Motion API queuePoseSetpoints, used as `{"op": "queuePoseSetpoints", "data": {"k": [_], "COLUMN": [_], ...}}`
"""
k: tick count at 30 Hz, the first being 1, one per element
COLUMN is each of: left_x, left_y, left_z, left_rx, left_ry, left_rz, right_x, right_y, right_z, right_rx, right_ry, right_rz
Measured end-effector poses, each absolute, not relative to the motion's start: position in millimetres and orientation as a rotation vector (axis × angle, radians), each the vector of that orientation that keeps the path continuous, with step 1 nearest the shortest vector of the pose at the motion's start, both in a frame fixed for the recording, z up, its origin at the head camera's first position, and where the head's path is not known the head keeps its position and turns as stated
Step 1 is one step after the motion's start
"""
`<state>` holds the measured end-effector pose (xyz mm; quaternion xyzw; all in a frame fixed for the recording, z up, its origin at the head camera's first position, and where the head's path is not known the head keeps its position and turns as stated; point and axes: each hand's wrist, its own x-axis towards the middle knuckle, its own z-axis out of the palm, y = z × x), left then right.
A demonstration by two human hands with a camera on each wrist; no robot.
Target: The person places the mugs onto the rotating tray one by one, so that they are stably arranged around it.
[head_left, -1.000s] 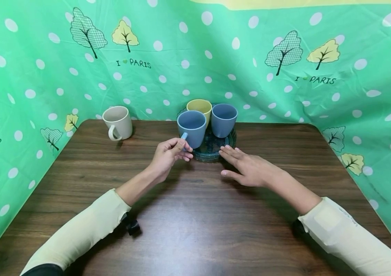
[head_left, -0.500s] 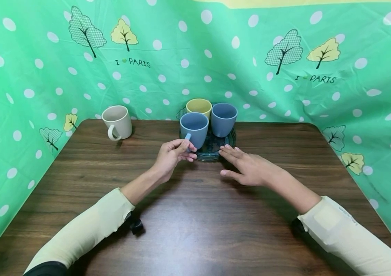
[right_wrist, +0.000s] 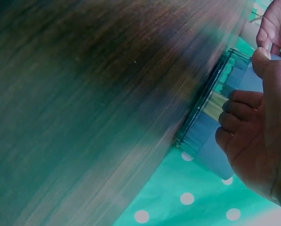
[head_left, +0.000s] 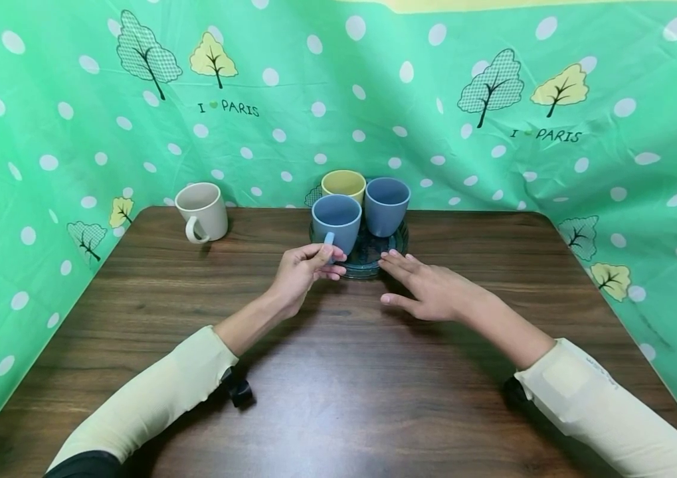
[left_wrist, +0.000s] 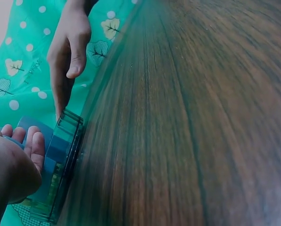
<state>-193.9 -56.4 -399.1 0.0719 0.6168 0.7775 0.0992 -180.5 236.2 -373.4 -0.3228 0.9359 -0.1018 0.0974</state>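
Observation:
My left hand (head_left: pixel 300 277) pinches the handle of a blue mug (head_left: pixel 336 224), which stands upright over the left part of a round dark glass tray (head_left: pixel 368 269). A yellow cup (head_left: pixel 344 182) is behind that mug, partly hidden by it, and a second blue cup (head_left: pixel 387 207) stands on the tray to its right. My right hand (head_left: pixel 430 292) lies with fingers straight, fingertips at the tray's front right rim. In the left wrist view the tray's clear raised wall (left_wrist: pixel 67 132) shows beside the left fingers. The right wrist view shows the right palm (right_wrist: pixel 249 132) close to the tray.
A white mug (head_left: pixel 203 212) stands at the back left of the brown wooden table (head_left: pixel 338 385), its handle facing forward. A green dotted curtain (head_left: pixel 314 79) hangs behind the table and along both sides. A small black clip (head_left: pixel 241 393) hangs at the left sleeve.
The left hand has moved the blue mug slightly to the right, further over the tray. The right hand has stayed in place at the rim.

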Motion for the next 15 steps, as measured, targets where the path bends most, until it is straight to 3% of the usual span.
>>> {"op": "queuePoseSetpoints", "data": {"k": [15], "left_x": [-190.8], "left_y": [-44.4], "left_z": [-399.3], "left_rx": [0.155], "left_ry": [1.809], "left_rz": [2.294], "right_x": [-181.4], "right_y": [235.8], "right_z": [-374.4], "right_rx": [-0.969], "right_ry": [2.773], "right_rz": [-0.297]}}
